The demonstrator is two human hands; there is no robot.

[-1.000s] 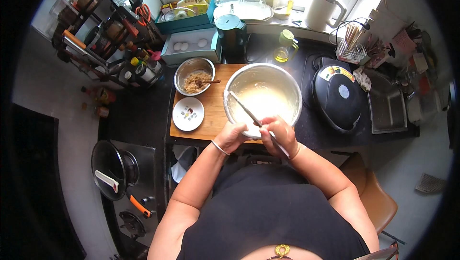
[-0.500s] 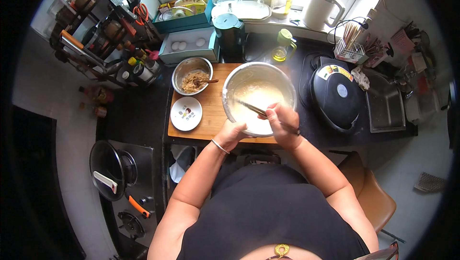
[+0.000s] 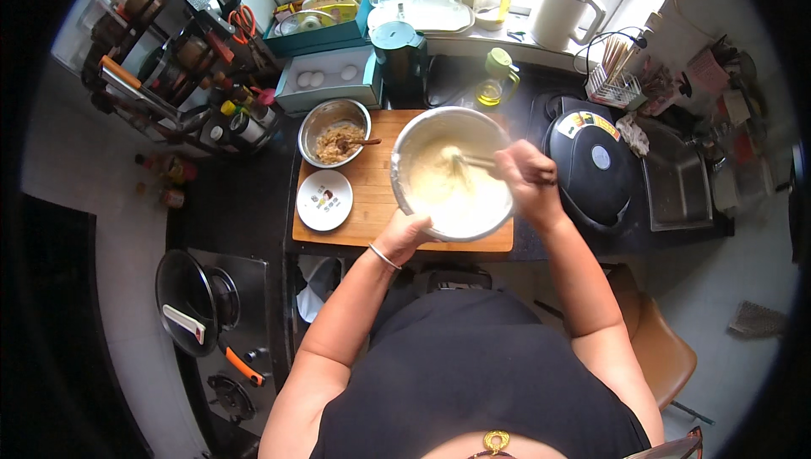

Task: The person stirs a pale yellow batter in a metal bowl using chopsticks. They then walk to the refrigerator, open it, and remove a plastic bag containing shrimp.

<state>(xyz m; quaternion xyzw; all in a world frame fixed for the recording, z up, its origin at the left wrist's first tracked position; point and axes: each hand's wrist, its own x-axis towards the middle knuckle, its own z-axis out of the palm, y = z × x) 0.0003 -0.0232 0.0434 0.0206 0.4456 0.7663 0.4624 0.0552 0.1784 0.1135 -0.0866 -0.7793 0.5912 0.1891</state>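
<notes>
A large metal bowl stands on a wooden cutting board, with pale yellow batter inside. My left hand is closed on the bowl's near-left rim, thumb on top and fingers underneath, mostly hidden. Gripped in my right hand, above the bowl's right rim, are chopsticks, blurred by motion, their tips in the batter. To the left on the board sit a smaller metal bowl of brownish mash with a brown-handled utensil in it and a white plate with a printed pattern.
Behind the board are a box of eggs, a dark pitcher and an oil bottle. A black round electric griddle stands to the right, beside the sink. On the left, a pan rests over the stove.
My right hand has moved right and up, out to the bowl's right rim. The chopsticks now lie more sideways, their tips nearer the batter's middle. My left hand still holds the rim.
</notes>
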